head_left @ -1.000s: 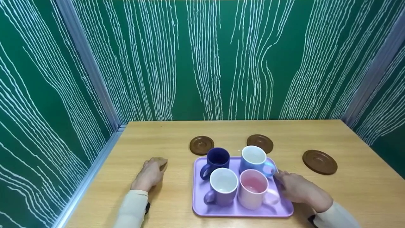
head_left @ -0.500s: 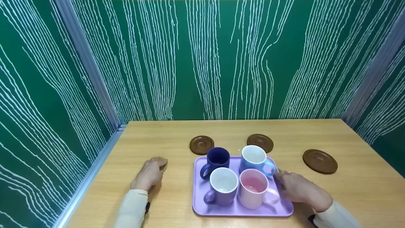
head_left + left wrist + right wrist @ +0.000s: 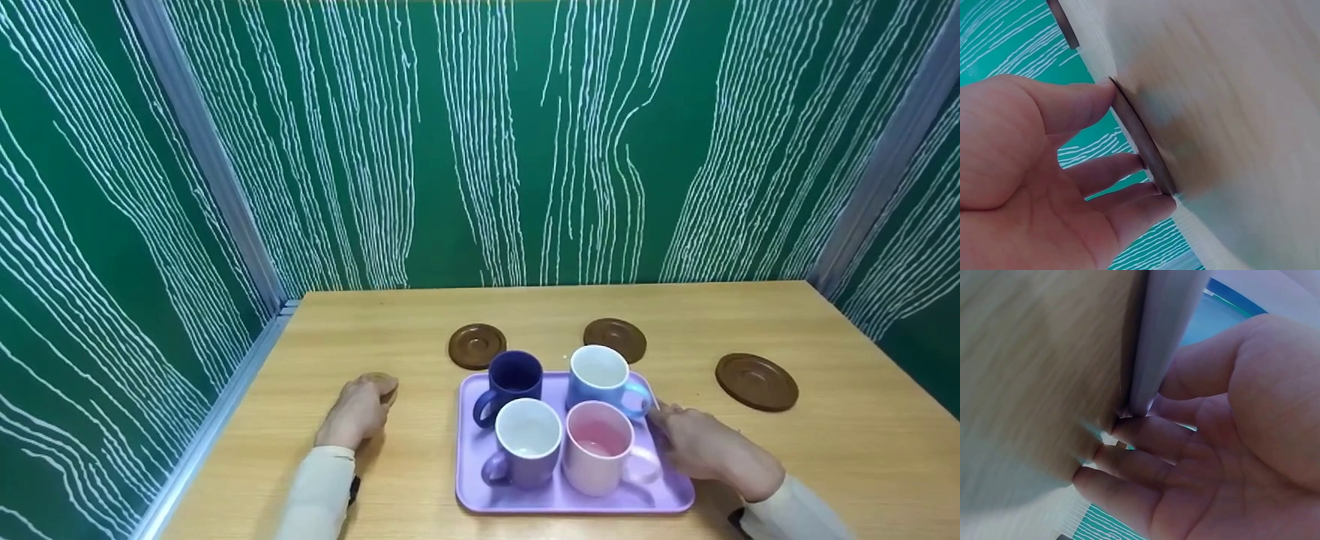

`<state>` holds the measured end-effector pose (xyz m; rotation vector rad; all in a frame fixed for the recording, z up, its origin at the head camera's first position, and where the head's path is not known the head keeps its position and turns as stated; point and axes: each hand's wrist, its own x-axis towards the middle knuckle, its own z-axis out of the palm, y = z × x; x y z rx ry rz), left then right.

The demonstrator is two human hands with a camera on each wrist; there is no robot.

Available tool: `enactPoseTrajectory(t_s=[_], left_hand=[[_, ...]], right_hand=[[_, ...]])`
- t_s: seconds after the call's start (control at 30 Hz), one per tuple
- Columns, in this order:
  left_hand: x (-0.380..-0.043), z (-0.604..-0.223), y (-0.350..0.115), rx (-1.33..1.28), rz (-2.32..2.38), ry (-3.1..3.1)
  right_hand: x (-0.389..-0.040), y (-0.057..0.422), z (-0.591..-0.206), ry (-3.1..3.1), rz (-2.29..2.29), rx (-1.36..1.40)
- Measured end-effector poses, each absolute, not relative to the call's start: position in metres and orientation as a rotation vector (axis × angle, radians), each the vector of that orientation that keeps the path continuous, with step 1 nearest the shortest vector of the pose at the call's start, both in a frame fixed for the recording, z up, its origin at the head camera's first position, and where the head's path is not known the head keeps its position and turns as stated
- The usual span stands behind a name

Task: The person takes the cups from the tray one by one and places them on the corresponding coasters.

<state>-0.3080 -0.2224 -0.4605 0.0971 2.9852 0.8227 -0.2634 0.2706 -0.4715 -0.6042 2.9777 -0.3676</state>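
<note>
On the left of the table my left hand [image 3: 354, 411] holds a brown round coaster [image 3: 1145, 140] by its edge, thumb on one side and fingers on the other. The coaster lies on the tabletop, mostly covered by the hand in the head view. My right hand [image 3: 705, 442] grips the right edge of a purple tray [image 3: 469, 457], its lower fingertips against the table. Upright on the tray stand a navy mug [image 3: 516, 379], a light blue mug [image 3: 592, 386], a purple mug [image 3: 534, 469] and a pink mug [image 3: 592, 469].
Three more brown coasters lie behind and beside the tray: one at back left [image 3: 478, 346], one at back centre [image 3: 619, 339] and one at right [image 3: 757, 382]. Green panels [image 3: 427, 150] with white lines enclose the wooden table [image 3: 405, 465] at the back and sides.
The head view has shifted very slightly. Both hands, the tray, the mugs and the coasters keep their places on the table.
</note>
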Motion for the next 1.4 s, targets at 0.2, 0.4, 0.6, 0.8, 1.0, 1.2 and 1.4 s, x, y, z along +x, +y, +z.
enactPoseTrajectory(t_s=[0.2, 0.4, 0.6, 0.8, 1.0, 1.2, 1.4], left_hand=[[-0.317, -0.461, -0.218, 0.038, 0.860, 2.966], [-0.331, -0.461, -0.216, 0.044, 0.830, 2.972], [-0.344, -0.461, -0.211, 0.060, 0.790, 3.004], [-0.353, -0.461, -0.206, 0.043, 0.746, 3.033], [-0.362, -0.462, -0.206, 0.043, 0.749, 3.035], [-0.372, -0.461, -0.207, 0.045, 0.735, 3.037], [-0.380, -0.460, -0.205, 0.056, 0.730, 3.040]], right_hand=[[-0.264, 0.271, -0.473, 2.989, -0.348, -0.630], [-0.263, 0.270, -0.474, 2.994, -0.352, -0.636], [-0.263, 0.270, -0.474, 3.008, -0.371, -0.651], [-0.262, 0.270, -0.473, 3.000, -0.365, -0.623], [-0.262, 0.269, -0.475, 3.007, -0.377, -0.652], [-0.261, 0.269, -0.477, 3.031, -0.391, -0.687], [-0.261, 0.269, -0.475, 3.031, -0.396, -0.693]])
